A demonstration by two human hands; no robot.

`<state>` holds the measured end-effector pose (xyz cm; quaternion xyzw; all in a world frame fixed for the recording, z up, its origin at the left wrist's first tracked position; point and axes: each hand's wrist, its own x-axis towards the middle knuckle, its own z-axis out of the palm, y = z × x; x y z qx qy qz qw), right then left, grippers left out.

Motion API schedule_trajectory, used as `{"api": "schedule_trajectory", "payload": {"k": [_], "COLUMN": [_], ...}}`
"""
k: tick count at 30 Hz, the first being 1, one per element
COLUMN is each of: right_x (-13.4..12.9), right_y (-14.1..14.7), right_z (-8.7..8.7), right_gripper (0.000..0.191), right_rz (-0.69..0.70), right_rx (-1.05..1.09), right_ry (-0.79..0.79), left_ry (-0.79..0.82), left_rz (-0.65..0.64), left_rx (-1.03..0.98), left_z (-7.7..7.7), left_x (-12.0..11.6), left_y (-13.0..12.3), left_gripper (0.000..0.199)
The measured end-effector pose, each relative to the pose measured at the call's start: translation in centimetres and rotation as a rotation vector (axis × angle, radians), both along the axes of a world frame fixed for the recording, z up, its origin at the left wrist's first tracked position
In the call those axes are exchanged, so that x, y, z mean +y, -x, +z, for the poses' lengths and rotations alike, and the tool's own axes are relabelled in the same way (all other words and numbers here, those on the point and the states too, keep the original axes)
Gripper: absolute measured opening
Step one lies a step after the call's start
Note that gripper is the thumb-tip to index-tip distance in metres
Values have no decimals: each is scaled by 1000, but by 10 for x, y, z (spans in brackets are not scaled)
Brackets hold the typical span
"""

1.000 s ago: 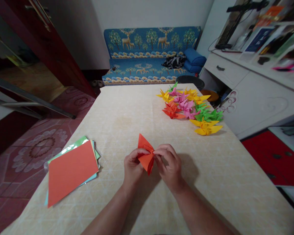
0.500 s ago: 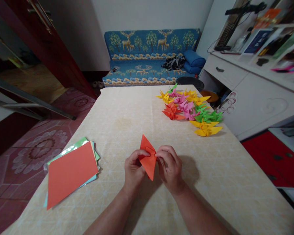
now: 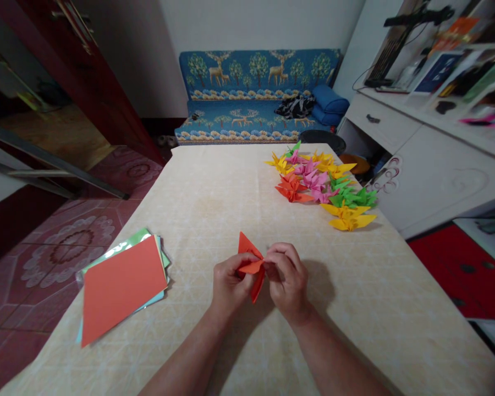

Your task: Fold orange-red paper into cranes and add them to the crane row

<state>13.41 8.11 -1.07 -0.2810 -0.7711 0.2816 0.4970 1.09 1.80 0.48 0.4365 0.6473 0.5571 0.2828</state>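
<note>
Between both hands, above the middle of the table, is a partly folded piece of orange-red origami paper (image 3: pixel 251 268). My left hand (image 3: pixel 231 280) pinches its left side, thumb on top and fingers beneath. With thumb and fingertips, my right hand (image 3: pixel 289 280) grips the right corner. One flap points up and away, and another sticks out below; the fingers hide part of the folds.
At the table's left lies a stack of coloured paper (image 3: pixel 124 289), orange-red on top. Several folded paper cranes (image 3: pixel 313 181) in yellow, pink, green and red sit at the far right. Beyond the patterned tablecloth (image 3: pixel 206 181) stands a blue sofa (image 3: pixel 243 113); a white cabinet (image 3: pixel 445 165) is on the right.
The paper has gone from a flat-looking diamond to a shape with a flap bent up across its middle. Both hands keep hold of it, and the left thumb has shifted slightly. The view has shifted a little.
</note>
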Motion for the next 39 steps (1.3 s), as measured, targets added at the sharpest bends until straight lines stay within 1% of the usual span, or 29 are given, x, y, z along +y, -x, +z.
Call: {"api": "schedule_trajectory", "payload": {"k": [4, 7, 10, 14, 16, 19, 21, 23, 27, 30, 33, 39], "right_x": [2, 3, 2, 1, 3, 6, 7, 8, 4, 0, -2, -1], "right_y": [0, 0, 2, 7, 8, 6, 4, 2, 1, 3, 4, 4], "right_z": [4, 6, 5, 2, 1, 1, 1, 2, 5, 7, 6, 3], "right_gripper": [9, 9, 8, 2, 2, 7, 9, 10, 5, 7, 9, 6], "right_rz": [61, 115, 118, 97, 87, 76, 67, 56, 59, 73, 63, 71], "right_rx": [21, 22, 42, 92, 113, 127, 119, 97, 27, -75, -143, -184], "right_ry": [104, 148, 209, 394, 503, 670, 725, 679, 415, 301, 255, 257], "left_ry": [31, 65, 94, 145, 172, 200, 213, 224, 208, 174, 161, 154], "left_rz": [-56, -103, -96, -77, -123, -226, -257, -263, -251, -223, -160, -88], "left_rx": [-20, -103, -247, -462, -589, -798, -878, -878, -825, -805, -779, -746], "left_z": [-1, -5, -9, -10, -8, -4, -4, -4, -8, -10, -12, -13], "left_x": [1, 2, 4, 7, 7, 7, 6, 5, 6, 6, 7, 8], "left_y": [1, 2, 1, 2, 5, 11, 15, 17, 19, 19, 18, 14], "left_gripper": [14, 14, 15, 16, 20, 24, 26, 27, 26, 24, 19, 13]}}
